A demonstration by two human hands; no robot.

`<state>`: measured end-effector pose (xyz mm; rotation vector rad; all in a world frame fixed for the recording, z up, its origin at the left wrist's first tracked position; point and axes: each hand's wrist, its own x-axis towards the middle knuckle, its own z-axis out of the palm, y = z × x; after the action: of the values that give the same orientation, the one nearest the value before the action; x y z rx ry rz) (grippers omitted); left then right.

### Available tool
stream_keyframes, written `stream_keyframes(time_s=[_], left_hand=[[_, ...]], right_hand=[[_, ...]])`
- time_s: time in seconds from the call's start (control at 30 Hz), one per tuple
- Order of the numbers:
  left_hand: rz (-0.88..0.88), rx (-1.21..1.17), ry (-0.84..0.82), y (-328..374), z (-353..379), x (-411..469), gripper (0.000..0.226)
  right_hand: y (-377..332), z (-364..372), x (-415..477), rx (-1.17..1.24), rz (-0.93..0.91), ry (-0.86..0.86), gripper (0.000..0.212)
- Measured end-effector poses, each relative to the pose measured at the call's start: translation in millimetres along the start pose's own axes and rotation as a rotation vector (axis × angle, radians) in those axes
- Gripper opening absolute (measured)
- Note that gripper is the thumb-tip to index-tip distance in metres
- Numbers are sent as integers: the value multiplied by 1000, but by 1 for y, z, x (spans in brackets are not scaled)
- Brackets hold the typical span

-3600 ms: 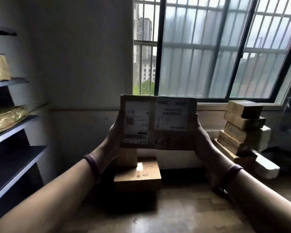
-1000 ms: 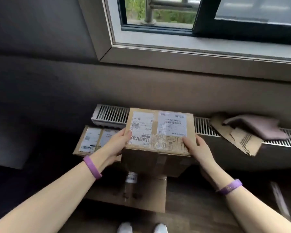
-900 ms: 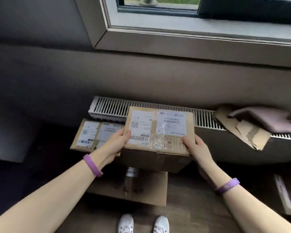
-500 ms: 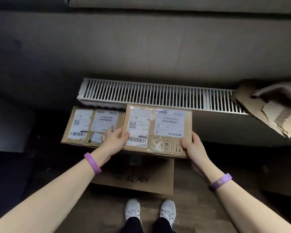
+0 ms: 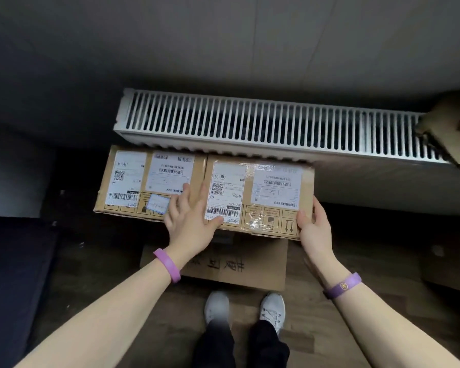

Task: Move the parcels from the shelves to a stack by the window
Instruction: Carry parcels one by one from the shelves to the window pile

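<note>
The brown cardboard parcel (image 5: pixel 258 192) with two white labels sits just under the radiator, level with a second labelled parcel (image 5: pixel 149 179) that touches its left side. Both rest above a larger flat box (image 5: pixel 237 264) on the floor. My left hand (image 5: pixel 189 219) lies flat across the seam between the two parcels, fingers spread, thumb on the right parcel's barcode label. My right hand (image 5: pixel 314 224) grips the right parcel's right front corner.
A white radiator (image 5: pixel 276 126) runs along the wall right behind the parcels. Torn cardboard (image 5: pixel 452 128) lies on its right end. My shoes (image 5: pixel 217 306) stand on the wooden floor before the flat box. A dark object (image 5: pixel 11 261) fills the left side.
I carried the parcel from mid-room to the window and lowered it beside the other labelled parcel. My left hand has come off its left edge and now lies flat over the seam.
</note>
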<state>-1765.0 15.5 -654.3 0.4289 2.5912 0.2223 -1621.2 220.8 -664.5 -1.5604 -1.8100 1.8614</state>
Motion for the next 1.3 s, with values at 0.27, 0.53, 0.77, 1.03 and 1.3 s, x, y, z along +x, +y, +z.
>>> stream_keyframes(time_s=[0.27, 0.53, 0.77, 1.03, 1.3], left_hand=[[14, -6, 34, -1, 3, 2, 88], [8, 22, 4, 7, -11, -1, 89], [-25, -157, -116, 3, -54, -13, 73], [33, -245, -181, 0, -117, -58, 71], [179, -260, -147, 17, -238, -113, 66]], right_hand=[[1, 5, 2, -175, -17, -42, 53], [-9, -1, 0, -311, 60, -94, 68], [-58, -13, -17, -565, -85, -82, 50], [-105, -17, -68, -694, -29, -212, 47], [-225, -11, -148, -830, -267, -288, 69]])
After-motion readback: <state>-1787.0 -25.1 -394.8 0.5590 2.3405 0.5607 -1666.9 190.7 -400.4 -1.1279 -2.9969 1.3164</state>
